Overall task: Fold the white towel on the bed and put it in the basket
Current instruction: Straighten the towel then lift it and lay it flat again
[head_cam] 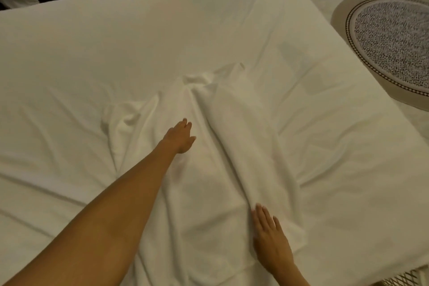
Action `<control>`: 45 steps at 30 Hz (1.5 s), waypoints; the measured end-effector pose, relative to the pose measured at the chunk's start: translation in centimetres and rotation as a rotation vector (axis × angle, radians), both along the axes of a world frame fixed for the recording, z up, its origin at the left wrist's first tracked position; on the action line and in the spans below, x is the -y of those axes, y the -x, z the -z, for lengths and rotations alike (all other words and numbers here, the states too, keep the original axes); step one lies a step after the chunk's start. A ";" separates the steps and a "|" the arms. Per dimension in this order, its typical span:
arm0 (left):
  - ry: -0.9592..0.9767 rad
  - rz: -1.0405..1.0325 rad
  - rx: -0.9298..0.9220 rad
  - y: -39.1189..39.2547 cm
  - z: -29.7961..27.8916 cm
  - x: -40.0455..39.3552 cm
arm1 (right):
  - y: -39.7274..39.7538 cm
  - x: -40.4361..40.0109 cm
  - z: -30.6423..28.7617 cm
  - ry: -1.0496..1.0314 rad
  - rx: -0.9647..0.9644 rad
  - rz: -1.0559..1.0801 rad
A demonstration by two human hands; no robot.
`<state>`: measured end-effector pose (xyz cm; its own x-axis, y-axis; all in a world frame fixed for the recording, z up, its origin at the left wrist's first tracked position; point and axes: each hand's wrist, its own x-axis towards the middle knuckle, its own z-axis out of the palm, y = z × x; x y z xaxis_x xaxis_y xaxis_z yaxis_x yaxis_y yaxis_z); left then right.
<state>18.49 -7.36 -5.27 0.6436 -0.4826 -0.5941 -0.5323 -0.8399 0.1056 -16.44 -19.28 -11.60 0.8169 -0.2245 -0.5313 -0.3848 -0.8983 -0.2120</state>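
While the left hand (180, 138) reaches out flat, the towel (209, 146) lies beneath — rumpled.

The light is dim, warm and even, giving the white sheet of the bed (162, 37) a cream-grey cast with no glare anywhere. Soft shadows sit in the folds of the towel (232, 137) and in the creases toward the bed's near edge; a faint shadow lies under the left hand (180, 138) and forearm. The band beyond the bed's far edge falls almost black. Detail is soft throughout, as from compression, and both the left fingers (185, 123) and the right hand (270, 239) look slightly smeared. The wide lens bows the bed's far and right edges.
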 end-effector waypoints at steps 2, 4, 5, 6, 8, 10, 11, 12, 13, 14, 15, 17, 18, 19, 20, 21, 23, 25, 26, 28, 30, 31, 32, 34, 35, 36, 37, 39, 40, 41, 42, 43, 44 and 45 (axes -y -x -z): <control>0.043 -0.027 0.019 -1.8 1.6 0.6 | 1.3 -0.7 3.0 -0.045 0.015 -0.055; 0.070 -0.037 0.045 -3.3 3.2 1.3 | 1.7 -1.8 4.2 -0.047 0.046 -0.073; 0.076 -0.028 0.057 -3.9 4.1 1.6 | 1.6 -2.4 4.3 -0.025 0.058 -0.053; 0.078 -0.012 0.068 -4.4 4.9 1.9 | 1.4 -2.8 4.4 0.009 0.065 -0.026; 0.080 0.028 0.084 -5.3 6.2 2.3 | 1.5 -3.6 5.3 0.058 0.058 0.037; 0.067 0.095 0.097 -6.1 7.1 2.5 | 1.7 -4.6 5.7 0.101 0.085 0.105; 0.053 0.135 0.109 -6.4 7.3 2.5 | 1.8 -5.3 6.0 0.138 0.127 0.118; 0.040 0.173 0.121 -6.7 7.4 2.6 | 1.8 -5.9 6.0 0.172 0.163 0.143; 0.032 0.208 0.133 -6.8 7.3 2.7 | 1.6 -6.4 5.8 0.203 0.194 0.184; 0.037 0.237 0.150 -6.8 7.2 2.8 | 1.3 -6.8 5.5 0.217 0.203 0.240; 0.056 0.258 0.171 -6.8 7.2 3.0 | 0.8 -7.2 5.2 0.229 0.201 0.293; 0.103 0.315 0.222 -7.2 7.2 3.5 | -0.8 -7.5 4.8 0.253 0.157 0.368; 0.123 0.346 0.239 -7.5 7.3 3.7 | -1.6 -7.5 4.5 0.242 0.111 0.412; 0.141 0.364 0.243 -7.8 7.5 3.7 | -2.4 -7.5 4.5 0.226 0.078 0.457; 0.169 0.366 0.240 -8.2 7.8 3.7 | -3.1 -7.5 4.4 0.212 0.062 0.511; 0.206 0.354 0.232 -8.5 8.1 3.6 | -3.7 -7.4 4.5 0.196 0.049 0.562; 0.280 0.344 0.233 -9.0 8.9 3.4 | -4.6 -7.4 4.8 0.187 0.039 0.615; 0.325 0.372 0.262 -9.4 9.5 3.3 | -4.9 -7.5 5.4 0.221 0.063 0.628; 0.339 0.388 0.279 -9.7 9.8 3.3 | -4.9 -7.5 5.7 0.242 0.077 0.644; 0.365 0.407 0.286 -10.0 10.0 3.5 | -5.0 -7.6 6.1 0.270 0.091 0.683; 0.385 0.422 0.292 -10.3 10.1 3.5 | -5.4 -7.8 6.0 0.287 0.086 0.713; 0.385 0.440 0.303 -10.5 10.0 3.5 | -5.5 -7.9 5.8 0.289 0.082 0.722; 0.372 0.473 0.315 -10.7 9.9 3.6 | -5.5 -7.9 5.7 0.291 0.081 0.728; 0.332 0.589 0.328 -11.1 9.3 3.6 | -5.4 -8.0 5.4 0.301 0.092 0.734; 0.323 0.639 0.337 -11.3 9.0 3.5 | -5.3 -8.0 5.2 0.305 0.092 0.739; 0.320 0.669 0.341 -11.4 8.6 3.4 | -5.1 -8.1 4.9 0.301 0.092 0.747; 0.322 0.680 0.344 -11.3 8.0 3.2 | -5.0 -8.3 4.5 0.286 0.098 0.763; 0.318 0.648 0.361 -10.8 7.0 3.0 | -4.7 -8.4 3.6 0.217 0.143 0.816; 0.288 0.640 0.370 -10.6 6.6 3.0 | -4.5 -8.4 3.2 0.178 0.188 0.843; 0.247 0.640 0.356 -10.5 6.0 3.1 | -4.2 -8.2 2.8 0.146 0.239 0.863; 0.204 0.654 0.338 -10.5 5.3 3.1 | -3.9 -8.0 2.6 0.114 0.295 0.874; 0.172 0.680 0.331 -10.6 4.6 3.2 | -3.7 -7.6 2.1 0.077 0.332 0.877; 0.153 0.717 0.347 -10.7 4.0 3.3 | -3.5 -7.2 1.7 0.025 0.356 0.867; 0.128 0.761 0.378 -10.8 3.4 3.3 | -3.5 -6.8 1.1 -0.039 0.368 0.868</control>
